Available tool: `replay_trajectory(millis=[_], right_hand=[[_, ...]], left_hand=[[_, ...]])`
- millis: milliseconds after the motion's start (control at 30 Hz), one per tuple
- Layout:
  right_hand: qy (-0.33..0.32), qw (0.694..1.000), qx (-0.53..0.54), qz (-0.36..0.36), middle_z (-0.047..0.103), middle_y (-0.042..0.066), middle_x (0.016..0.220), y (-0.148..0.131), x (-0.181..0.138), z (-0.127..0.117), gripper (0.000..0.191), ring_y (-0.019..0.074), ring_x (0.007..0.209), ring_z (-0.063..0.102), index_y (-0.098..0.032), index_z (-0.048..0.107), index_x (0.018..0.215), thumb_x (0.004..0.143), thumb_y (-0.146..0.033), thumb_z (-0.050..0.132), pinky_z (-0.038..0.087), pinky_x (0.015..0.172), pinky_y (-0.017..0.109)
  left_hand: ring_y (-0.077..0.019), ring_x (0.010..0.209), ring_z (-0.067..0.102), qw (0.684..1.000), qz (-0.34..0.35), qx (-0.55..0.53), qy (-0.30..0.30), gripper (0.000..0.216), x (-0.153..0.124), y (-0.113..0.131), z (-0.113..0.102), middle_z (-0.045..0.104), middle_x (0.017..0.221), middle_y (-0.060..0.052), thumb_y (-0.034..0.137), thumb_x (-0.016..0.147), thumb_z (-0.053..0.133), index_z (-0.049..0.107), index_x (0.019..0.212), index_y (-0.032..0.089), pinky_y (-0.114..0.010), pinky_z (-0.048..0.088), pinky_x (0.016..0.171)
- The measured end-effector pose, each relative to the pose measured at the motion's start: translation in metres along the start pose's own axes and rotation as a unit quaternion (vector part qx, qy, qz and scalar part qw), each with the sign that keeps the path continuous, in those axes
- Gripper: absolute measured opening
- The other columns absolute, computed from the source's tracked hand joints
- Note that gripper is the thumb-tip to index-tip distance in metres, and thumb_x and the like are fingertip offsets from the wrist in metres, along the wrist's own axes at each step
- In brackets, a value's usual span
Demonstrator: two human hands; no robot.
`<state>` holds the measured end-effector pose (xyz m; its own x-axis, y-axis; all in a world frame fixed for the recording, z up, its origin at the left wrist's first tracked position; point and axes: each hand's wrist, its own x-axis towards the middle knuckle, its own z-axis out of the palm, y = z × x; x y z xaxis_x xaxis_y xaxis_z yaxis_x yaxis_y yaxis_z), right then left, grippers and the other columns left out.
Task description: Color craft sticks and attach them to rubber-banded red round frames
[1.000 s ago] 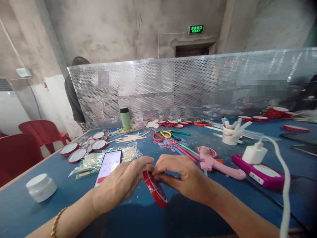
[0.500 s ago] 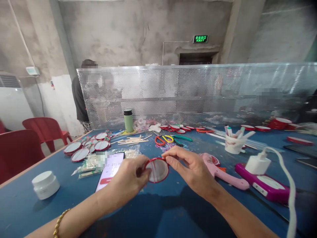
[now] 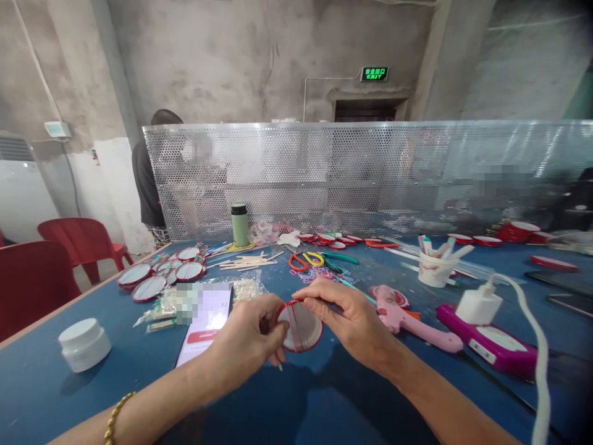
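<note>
A small red-rimmed drum (image 3: pixel 308 326) with a pale round face is held tilted over the table, a thin reddish line running across the face. My left hand (image 3: pixel 257 327) is closed on its left edge, thumb on the face and the other fingers partly hidden behind. A pale tip shows below those fingers; I cannot tell what it is. My right hand (image 3: pixel 345 312) pinches the top right of the rim with thumb and forefinger. Left of my hands lie a lit phone (image 3: pixel 204 327) and bagged pale sticks (image 3: pixel 169 303).
More red-rimmed drums (image 3: pixel 148 288) lie at the left. Loose sticks (image 3: pixel 248 261), pliers (image 3: pixel 299 263) and a green bottle (image 3: pixel 239 225) are farther back. At right are a pink glue gun (image 3: pixel 417 327), a cup of pens (image 3: pixel 435 269) and a purple power bank (image 3: pixel 504 349) with a white cable.
The drum has tilted up, showing more of its face. My right hand has shifted left along the rim to its top, and my left fingers now show beneath the drum.
</note>
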<state>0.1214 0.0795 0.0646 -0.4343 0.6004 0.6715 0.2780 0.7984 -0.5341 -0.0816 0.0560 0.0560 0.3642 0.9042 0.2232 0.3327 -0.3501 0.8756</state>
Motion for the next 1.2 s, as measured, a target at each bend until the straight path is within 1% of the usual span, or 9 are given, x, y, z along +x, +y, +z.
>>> replay_trajectory(millis=[167,400,533,633,733,867,1000,1100,1200], right_hand=[[0.001,1.0,0.011,0.017,0.072,0.002,0.09,0.0,0.0,0.0,0.018,0.0143,0.084,0.065,-0.022,0.075,0.101,0.098,-0.019,0.058,0.051,0.076,0.027],[-0.008,0.998,0.006,0.055,0.073,0.002,0.093,0.0,-0.001,-0.001,0.019,0.0159,0.089,0.067,-0.023,0.074,0.099,0.099,-0.028,0.056,0.05,0.081,0.027],[-0.009,0.996,0.015,0.089,0.073,0.003,0.103,0.0,-0.001,-0.001,0.022,0.0189,0.099,0.066,-0.025,0.074,0.107,0.098,-0.035,0.056,0.048,0.089,0.03],[-0.041,0.993,0.036,0.102,0.07,0.004,0.091,0.0,0.001,-0.002,0.03,0.0187,0.087,0.064,-0.022,0.075,0.098,0.1,-0.042,0.052,0.048,0.079,0.03],[-0.048,0.99,0.058,0.116,0.066,0.003,0.084,0.001,0.001,-0.002,0.034,0.0176,0.079,0.06,-0.019,0.074,0.09,0.099,-0.045,0.053,0.046,0.072,0.029],[-0.032,0.99,0.061,0.125,0.066,0.003,0.084,0.0,0.0,-0.001,0.029,0.0164,0.079,0.059,-0.018,0.073,0.09,0.097,-0.039,0.056,0.044,0.071,0.027],[-0.006,0.994,0.052,0.097,0.067,0.002,0.083,-0.002,-0.002,0.001,0.021,0.0141,0.078,0.059,-0.017,0.074,0.089,0.095,-0.029,0.057,0.043,0.07,0.025],[-0.006,0.994,0.043,0.098,0.065,0.001,0.079,-0.003,-0.002,0.004,0.021,0.0127,0.074,0.057,-0.015,0.074,0.087,0.094,-0.028,0.059,0.042,0.067,0.024],[-0.021,0.993,0.03,0.108,0.064,0.001,0.077,-0.005,-0.004,0.006,0.022,0.0121,0.071,0.056,-0.015,0.075,0.086,0.094,-0.029,0.059,0.042,0.065,0.024]], left_hand=[[-0.0147,0.049,0.065,1.0,0.013,-0.009,-0.001,0.007,-0.001,-0.001,0.001,0.062,0.056,0.004,0.02,0.085,0.053,0.057,0.09,0.018,-0.024,0.052,0.05],[-0.0155,0.047,0.065,1.0,-0.003,-0.019,0.002,0.003,0.003,-0.006,0.003,0.061,0.054,0.003,0.022,0.084,0.052,0.053,0.085,0.019,-0.023,0.051,0.047],[-0.0151,0.045,0.063,1.0,-0.008,-0.024,0.008,0.003,0.006,-0.008,0.007,0.06,0.052,0.003,0.022,0.083,0.053,0.051,0.082,0.02,-0.023,0.049,0.046],[-0.0151,0.045,0.062,1.0,-0.005,-0.025,0.017,0.004,0.008,-0.011,0.009,0.058,0.052,0.004,0.023,0.083,0.054,0.051,0.081,0.021,-0.023,0.049,0.046],[-0.0153,0.046,0.062,1.0,0.0,-0.014,0.021,0.004,0.009,-0.012,0.01,0.06,0.053,0.003,0.024,0.083,0.054,0.053,0.081,0.021,-0.024,0.049,0.047],[-0.0166,0.049,0.064,1.0,0.005,0.007,0.014,0.008,0.007,-0.01,0.008,0.062,0.055,0.002,0.028,0.084,0.054,0.052,0.08,0.021,-0.024,0.049,0.05],[-0.0183,0.05,0.066,1.0,-0.004,0.022,0.013,0.017,0.004,-0.01,0.005,0.065,0.056,0.001,0.038,0.084,0.057,0.054,0.08,0.021,-0.026,0.05,0.052],[-0.0185,0.053,0.067,0.999,-0.004,0.027,-0.02,0.023,0.005,-0.016,0.004,0.069,0.06,-0.001,0.043,0.085,0.056,0.054,0.076,0.021,-0.026,0.051,0.054],[-0.0192,0.054,0.069,0.999,-0.015,0.016,-0.045,0.026,0.005,-0.02,0.004,0.07,0.06,-0.002,0.045,0.085,0.056,0.053,0.073,0.021,-0.026,0.051,0.055]])
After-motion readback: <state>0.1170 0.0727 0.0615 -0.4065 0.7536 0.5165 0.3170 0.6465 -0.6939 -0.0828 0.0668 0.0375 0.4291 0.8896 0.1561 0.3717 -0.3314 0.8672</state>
